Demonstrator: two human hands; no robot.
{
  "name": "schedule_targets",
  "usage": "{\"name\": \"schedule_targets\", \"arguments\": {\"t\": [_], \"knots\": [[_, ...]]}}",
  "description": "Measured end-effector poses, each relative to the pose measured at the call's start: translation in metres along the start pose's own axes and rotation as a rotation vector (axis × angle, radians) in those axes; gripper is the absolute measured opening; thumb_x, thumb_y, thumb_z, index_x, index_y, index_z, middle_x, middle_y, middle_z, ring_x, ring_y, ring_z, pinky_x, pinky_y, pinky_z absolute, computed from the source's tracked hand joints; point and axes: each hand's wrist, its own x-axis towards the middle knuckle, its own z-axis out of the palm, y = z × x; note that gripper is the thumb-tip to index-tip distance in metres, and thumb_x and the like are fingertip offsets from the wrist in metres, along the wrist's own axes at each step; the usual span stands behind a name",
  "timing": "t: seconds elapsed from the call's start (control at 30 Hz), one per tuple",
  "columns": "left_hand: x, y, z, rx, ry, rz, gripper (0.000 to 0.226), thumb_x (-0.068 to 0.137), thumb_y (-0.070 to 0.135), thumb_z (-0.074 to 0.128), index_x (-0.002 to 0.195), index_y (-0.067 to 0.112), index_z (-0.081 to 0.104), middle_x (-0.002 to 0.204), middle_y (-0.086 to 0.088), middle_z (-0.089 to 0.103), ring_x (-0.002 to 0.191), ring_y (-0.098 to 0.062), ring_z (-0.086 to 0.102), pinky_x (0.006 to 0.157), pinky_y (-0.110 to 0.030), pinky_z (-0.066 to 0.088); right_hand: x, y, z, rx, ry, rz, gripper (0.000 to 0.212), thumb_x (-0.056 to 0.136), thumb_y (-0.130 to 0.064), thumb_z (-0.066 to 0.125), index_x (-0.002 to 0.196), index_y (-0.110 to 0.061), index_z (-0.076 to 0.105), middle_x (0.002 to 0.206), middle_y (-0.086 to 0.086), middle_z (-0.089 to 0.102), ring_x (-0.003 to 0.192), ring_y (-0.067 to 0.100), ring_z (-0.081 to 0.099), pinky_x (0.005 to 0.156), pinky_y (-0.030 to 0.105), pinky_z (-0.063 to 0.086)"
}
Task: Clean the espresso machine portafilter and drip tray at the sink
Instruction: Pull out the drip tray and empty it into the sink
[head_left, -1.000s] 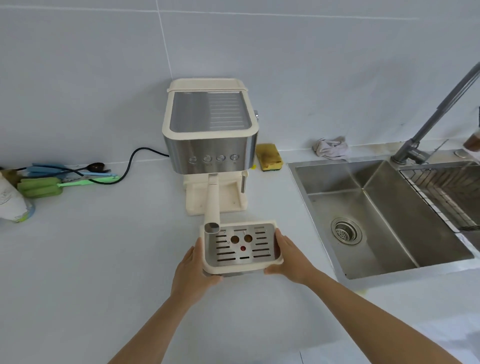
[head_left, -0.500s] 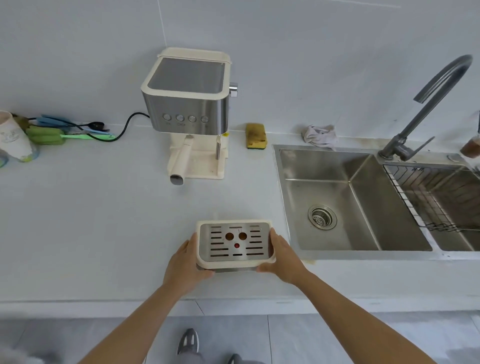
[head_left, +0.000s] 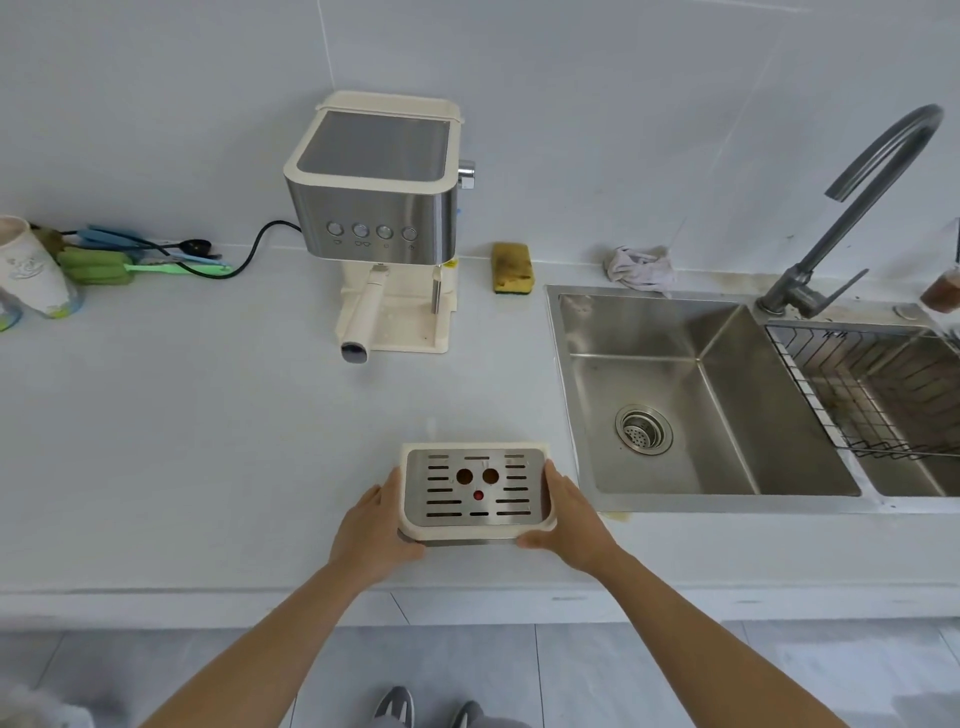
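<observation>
Cream plastic rims the drip tray (head_left: 467, 531), its slotted steel grate facing up. It sits near the front edge of the white bench (head_left: 208, 441), just left of the sink (head_left: 649, 332). The left hand (head_left: 371, 525) grips its left end and the right hand (head_left: 569, 522) its right end. Whether it rests on the bench or hangs just above is unclear.

The sink's steel lip stands between tray and basin. Behind, the espresso machine (head_left: 374, 208) carries the portafilter (head_left: 363, 317), handle pointing forward. A yellow sponge (head_left: 511, 267) and a crumpled cloth (head_left: 639, 270) lie by the wall. A wire rack (head_left: 857, 389) fills the right basin, with the faucet (head_left: 852, 208) behind it.
</observation>
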Motion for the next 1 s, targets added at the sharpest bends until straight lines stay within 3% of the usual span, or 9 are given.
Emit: {"name": "schedule_targets", "arguments": {"t": [0.1,0.2,0.27,0.4,0.5,0.8,1.0], "knots": [[0.002,0.002,-0.008,-0.009,-0.001,0.018,0.091,0.063,0.037,0.078,0.137,0.02,0.028,0.127,0.004,0.05,0.119,-0.017,0.044,0.092,-0.031,0.044,-0.002,-0.006,-0.005,-0.058,0.012,-0.018,0.104,0.07,-0.038,0.076,0.146,-0.017,0.01,0.134,0.002,0.038,0.127,0.022,0.032,0.109,0.038,0.034],[0.005,0.01,-0.018,0.064,0.009,0.067,0.09,0.068,0.044,0.073,0.14,0.018,0.026,0.138,0.0,0.041,0.129,-0.02,0.037,0.102,-0.034,0.04,-0.005,-0.018,-0.016,-0.143,0.002,-0.002,0.097,0.081,-0.042,0.065,0.148,-0.021,-0.001,0.157,0.009,0.001,0.145,0.027,-0.005,0.116,0.04,0.011],[0.008,0.019,-0.023,0.155,-0.016,0.119,0.088,0.075,0.047,0.067,0.144,0.02,0.022,0.149,-0.004,0.028,0.139,-0.024,0.026,0.11,-0.036,0.031,-0.003,-0.027,-0.021,-0.237,-0.006,-0.049,0.084,0.086,-0.043,0.059,0.148,-0.026,0.007,0.157,0.008,-0.009,0.145,0.025,-0.012,0.117,0.038,0.005],[0.013,0.038,-0.028,0.357,-0.14,0.239,0.069,0.086,0.05,0.054,0.144,0.024,0.029,0.158,-0.005,0.001,0.146,-0.023,0.001,0.117,-0.036,0.011,0.003,-0.039,-0.016,-0.394,-0.068,-0.142,0.067,0.086,-0.046,0.057,0.144,-0.027,0.029,0.158,0.004,-0.007,0.145,0.025,-0.011,0.118,0.038,0.003],[0.02,0.047,-0.028,0.424,-0.219,0.275,0.066,0.087,0.051,0.052,0.144,0.025,0.029,0.159,-0.006,-0.004,0.146,-0.023,-0.004,0.118,-0.037,0.007,0.007,-0.045,-0.011,-0.455,-0.112,-0.162,0.066,0.085,-0.045,0.059,0.142,-0.025,0.033,0.158,0.003,-0.004,0.145,0.024,-0.01,0.118,0.038,0.003],[0.028,0.055,-0.023,0.465,-0.302,0.285,0.068,0.086,0.046,0.055,0.144,0.023,0.028,0.158,-0.008,-0.006,0.146,-0.025,-0.005,0.119,-0.039,0.006,0.018,-0.052,-0.012,-0.483,-0.189,-0.156,0.067,0.081,-0.038,0.065,0.14,-0.024,0.036,0.158,0.003,0.003,0.145,0.024,-0.005,0.117,0.035,0.007],[0.03,0.06,-0.025,0.502,-0.297,0.285,0.069,0.082,0.048,0.059,0.141,0.023,0.033,0.158,-0.003,0.006,0.146,-0.025,0.004,0.117,-0.038,0.012,0.022,-0.054,-0.015,-0.452,-0.193,-0.158,0.063,0.077,-0.035,0.07,0.133,-0.02,0.044,0.157,-0.002,0.007,0.145,0.022,-0.002,0.115,0.034,0.014]]}}
